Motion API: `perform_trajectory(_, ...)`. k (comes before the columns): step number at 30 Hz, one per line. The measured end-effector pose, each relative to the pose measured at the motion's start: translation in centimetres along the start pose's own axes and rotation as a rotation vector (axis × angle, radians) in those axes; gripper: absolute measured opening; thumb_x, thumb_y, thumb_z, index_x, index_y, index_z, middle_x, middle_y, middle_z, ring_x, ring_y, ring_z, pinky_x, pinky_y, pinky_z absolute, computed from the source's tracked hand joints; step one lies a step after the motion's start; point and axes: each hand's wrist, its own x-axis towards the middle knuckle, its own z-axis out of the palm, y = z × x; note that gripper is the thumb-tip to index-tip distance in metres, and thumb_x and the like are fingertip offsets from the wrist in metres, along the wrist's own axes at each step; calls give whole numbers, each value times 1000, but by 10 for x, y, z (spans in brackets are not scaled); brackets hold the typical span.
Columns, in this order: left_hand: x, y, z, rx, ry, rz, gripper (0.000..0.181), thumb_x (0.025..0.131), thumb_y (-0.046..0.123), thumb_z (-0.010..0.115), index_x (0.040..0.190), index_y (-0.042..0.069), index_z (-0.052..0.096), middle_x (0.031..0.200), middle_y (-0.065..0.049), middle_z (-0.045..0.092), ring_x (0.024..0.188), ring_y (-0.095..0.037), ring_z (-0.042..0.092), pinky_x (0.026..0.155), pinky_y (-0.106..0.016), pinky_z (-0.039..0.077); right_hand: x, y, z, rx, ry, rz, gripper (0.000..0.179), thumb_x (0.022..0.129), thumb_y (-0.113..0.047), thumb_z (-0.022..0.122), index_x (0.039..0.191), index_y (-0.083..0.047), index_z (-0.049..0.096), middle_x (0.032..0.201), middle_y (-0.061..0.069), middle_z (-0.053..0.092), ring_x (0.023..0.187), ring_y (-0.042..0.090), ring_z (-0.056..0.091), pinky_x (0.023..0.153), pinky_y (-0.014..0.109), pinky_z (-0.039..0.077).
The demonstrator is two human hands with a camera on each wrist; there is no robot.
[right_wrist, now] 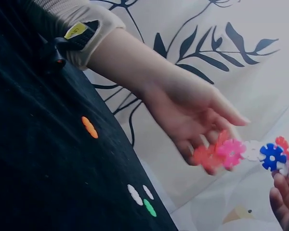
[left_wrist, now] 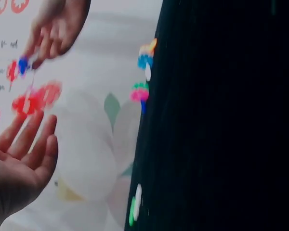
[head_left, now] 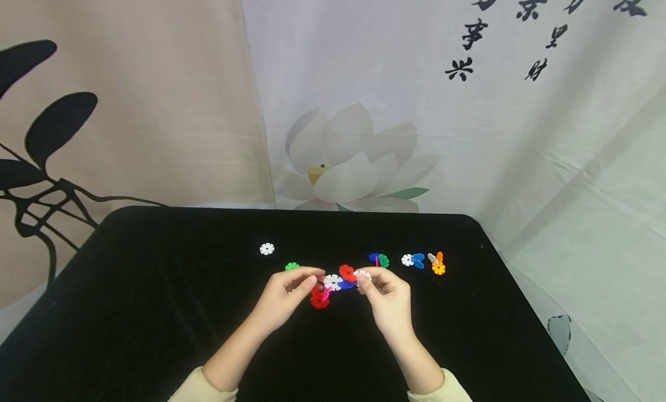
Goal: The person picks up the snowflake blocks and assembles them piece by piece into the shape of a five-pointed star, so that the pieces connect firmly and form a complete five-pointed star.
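Above the bench (head_left: 130,309), short of its far edge, we see a chain of notched discs (head_left: 337,283); the right hand (head_left: 391,302) pinches its white end, the left hand (head_left: 281,298) touches its red end, gripping or not we cannot tell.

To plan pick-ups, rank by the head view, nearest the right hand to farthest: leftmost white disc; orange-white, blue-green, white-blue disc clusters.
1. Blue-green disc cluster: just beyond the right hand.
2. White-blue disc cluster: beyond, rightward.
3. Orange-white disc cluster: farther right.
4. Leftmost white disc: far left.
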Motion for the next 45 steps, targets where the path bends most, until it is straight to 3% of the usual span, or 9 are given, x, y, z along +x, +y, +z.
perform_trajectory(3, 5, -11, -13, 51, 24, -27, 26, 97, 20, 59, 116, 5, 65, 110, -6, 68, 99, -21, 64, 88, -32, 50, 4, 0, -5, 6, 29, 4, 9, 88, -7, 68, 93, 0, 70, 82, 8, 70, 69, 26, 63, 69, 30, 56)
perform_trajectory(9, 10, -40, -35, 270, 23, -124, 29, 88, 12, 69, 115, 5, 65, 108, -5, 67, 95, -20, 61, 78, -33, 51, 9, -1, -13, 42, 63, 6, 10, 89, -5, 66, 94, 4, 69, 81, 7, 69, 67, 21, 62, 68, 30, 56)
perform_trajectory(15, 10, -61, -44, 291, -65, -203, 33, 84, 12, 72, 115, 3, 65, 113, -9, 64, 103, -29, 57, 83, -41, 50, 12, -2, -17, 72, 56, 21, 10, 90, -4, 65, 93, 6, 68, 79, 5, 68, 66, 21, 61, 68, 29, 55)
perform_trajectory(22, 9, -76, -45, 336, -48, -242, 35, 79, 12, 76, 112, 5, 67, 106, -5, 63, 95, -23, 54, 74, -34, 48, 12, -5, -18, 97, 43, 23, 11, 91, -2, 63, 94, 8, 66, 80, 4, 68, 66, 20, 61, 67, 29, 55)
perform_trajectory(34, 8, -79, -37, 403, 15, -271, 24, 75, 4, 78, 97, 8, 71, 90, -1, 56, 84, -20, 51, 67, -32, 45, 10, -9, -18, 109, 20, 26, 12, 91, -3, 63, 94, 8, 65, 78, 5, 67, 66, 19, 61, 66, 28, 55)
perform_trajectory(45, 9, -69, -39, 299, 7, -297, 7, 81, 7, 74, 84, 7, 67, 77, 0, 60, 70, -15, 57, 62, -31, 49, 7, -10, -15, 112, -13, 9, 11, 91, -3, 63, 94, 8, 65, 76, 7, 66, 66, 18, 60, 66, 28, 54)
